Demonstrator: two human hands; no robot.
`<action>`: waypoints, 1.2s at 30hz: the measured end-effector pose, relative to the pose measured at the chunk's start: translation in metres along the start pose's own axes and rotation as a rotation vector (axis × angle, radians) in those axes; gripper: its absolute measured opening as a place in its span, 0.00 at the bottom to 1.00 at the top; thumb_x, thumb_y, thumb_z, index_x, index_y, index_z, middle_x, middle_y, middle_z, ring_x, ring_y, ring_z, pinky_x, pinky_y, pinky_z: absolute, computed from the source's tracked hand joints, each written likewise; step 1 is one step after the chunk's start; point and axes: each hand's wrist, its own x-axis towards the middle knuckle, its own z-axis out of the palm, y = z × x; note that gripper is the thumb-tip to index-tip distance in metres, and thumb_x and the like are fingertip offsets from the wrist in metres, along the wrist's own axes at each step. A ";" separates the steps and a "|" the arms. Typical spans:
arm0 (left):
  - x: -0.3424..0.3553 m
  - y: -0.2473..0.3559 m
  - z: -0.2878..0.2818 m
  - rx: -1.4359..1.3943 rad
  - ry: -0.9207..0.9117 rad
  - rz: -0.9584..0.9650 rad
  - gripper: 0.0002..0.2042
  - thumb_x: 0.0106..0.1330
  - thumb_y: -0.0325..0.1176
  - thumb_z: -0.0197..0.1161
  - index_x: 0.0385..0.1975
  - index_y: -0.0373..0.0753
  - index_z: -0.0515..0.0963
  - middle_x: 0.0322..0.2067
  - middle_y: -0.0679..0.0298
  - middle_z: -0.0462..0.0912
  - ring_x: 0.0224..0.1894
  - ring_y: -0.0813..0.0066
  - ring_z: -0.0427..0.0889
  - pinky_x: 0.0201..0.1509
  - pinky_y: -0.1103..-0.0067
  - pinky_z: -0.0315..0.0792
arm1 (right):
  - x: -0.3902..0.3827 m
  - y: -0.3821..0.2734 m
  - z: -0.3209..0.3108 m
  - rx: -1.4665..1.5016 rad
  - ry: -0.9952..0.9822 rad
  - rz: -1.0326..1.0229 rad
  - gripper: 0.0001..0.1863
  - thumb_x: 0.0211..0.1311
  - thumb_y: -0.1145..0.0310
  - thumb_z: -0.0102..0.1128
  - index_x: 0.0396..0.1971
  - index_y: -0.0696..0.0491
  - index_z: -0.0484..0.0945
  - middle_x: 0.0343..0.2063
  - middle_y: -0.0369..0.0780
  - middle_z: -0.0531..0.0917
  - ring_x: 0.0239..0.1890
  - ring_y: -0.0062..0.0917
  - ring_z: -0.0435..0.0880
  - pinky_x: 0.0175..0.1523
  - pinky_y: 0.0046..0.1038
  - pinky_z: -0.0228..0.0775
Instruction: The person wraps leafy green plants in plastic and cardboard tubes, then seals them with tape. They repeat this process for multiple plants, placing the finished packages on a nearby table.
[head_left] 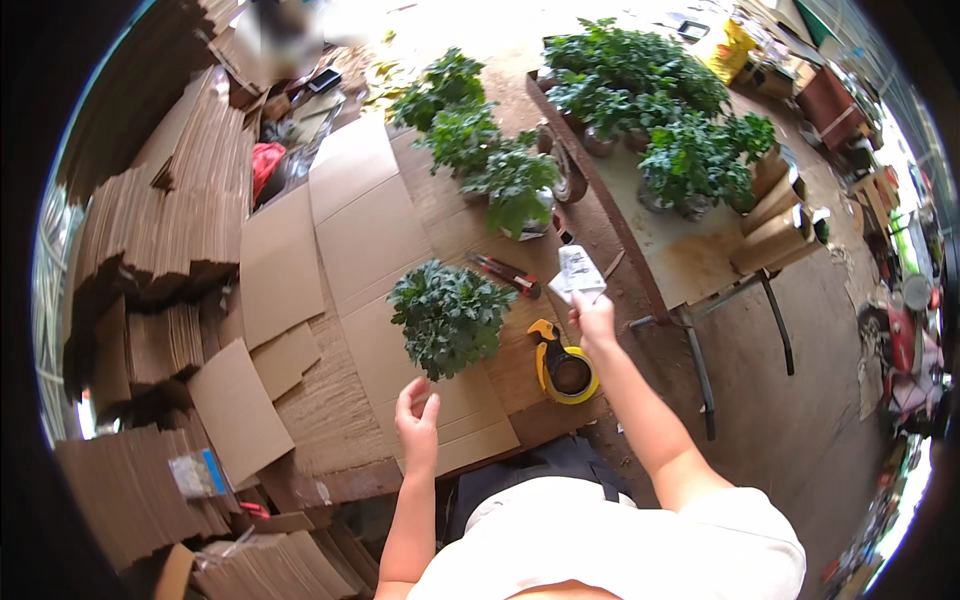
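A bushy green potted plant point(450, 318) stands on flattened cardboard in front of me; its leaves hide the pot. My left hand point(417, 412) is just below its near side, thumb and fingers apart and holding nothing. Whether a fingertip brushes the leaves, I cannot tell. Over the table's right edge, my right hand point(594, 320) pinches white printed paper point(579, 270), which looks folded or made of more than one piece. Nearer me lies a yellow and black tape dispenser point(563, 366). A red and black utility knife point(508, 274) rests beyond it.
More potted plants point(480, 150) line the table's far right part. A cart point(690, 262) bears many plants and brown paper-wrapped rolls point(775, 238). Stacks of flat cardboard point(165, 225) crowd the left side, with loose cardboard sheets point(283, 265) on the table. Metal legs point(700, 370) jut out below the cart.
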 end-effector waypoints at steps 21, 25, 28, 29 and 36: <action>-0.072 -0.218 -0.099 0.683 0.456 -0.641 0.40 0.49 0.41 0.69 0.62 0.42 0.57 0.58 0.51 0.59 0.61 0.52 0.58 0.64 0.62 0.55 | -0.006 0.179 0.063 -1.002 -0.519 -0.624 0.33 0.41 0.59 0.71 0.49 0.56 0.71 0.46 0.44 0.74 0.49 0.41 0.71 0.55 0.40 0.61; -0.062 -0.220 -0.100 0.624 0.425 -0.707 0.41 0.45 0.38 0.72 0.61 0.42 0.57 0.59 0.53 0.55 0.57 0.47 0.59 0.63 0.63 0.57 | -0.002 0.199 0.087 -1.224 -0.292 -0.981 0.23 0.52 0.52 0.59 0.41 0.56 0.77 0.46 0.42 0.77 0.49 0.42 0.71 0.57 0.42 0.58; -0.060 -0.218 -0.105 0.609 0.428 -0.701 0.38 0.45 0.38 0.73 0.57 0.40 0.60 0.57 0.54 0.58 0.56 0.48 0.61 0.60 0.63 0.59 | -0.009 0.186 0.105 -1.294 -0.234 -1.020 0.22 0.54 0.52 0.57 0.40 0.55 0.78 0.45 0.42 0.78 0.49 0.42 0.71 0.58 0.44 0.56; -0.059 -0.213 -0.106 0.638 0.433 -0.690 0.35 0.45 0.38 0.73 0.54 0.39 0.63 0.55 0.53 0.62 0.55 0.50 0.64 0.59 0.64 0.62 | -0.013 0.175 0.110 -1.333 -0.244 -0.985 0.22 0.54 0.52 0.57 0.40 0.55 0.78 0.44 0.42 0.78 0.49 0.41 0.72 0.58 0.44 0.56; -0.057 -0.246 -0.150 0.046 0.192 -0.537 0.11 0.57 0.31 0.66 0.33 0.35 0.72 0.21 0.68 0.75 0.20 0.81 0.70 0.25 0.83 0.66 | -0.014 0.150 0.109 -1.763 -0.243 -1.185 0.25 0.52 0.55 0.58 0.48 0.53 0.73 0.48 0.45 0.75 0.51 0.41 0.71 0.57 0.44 0.60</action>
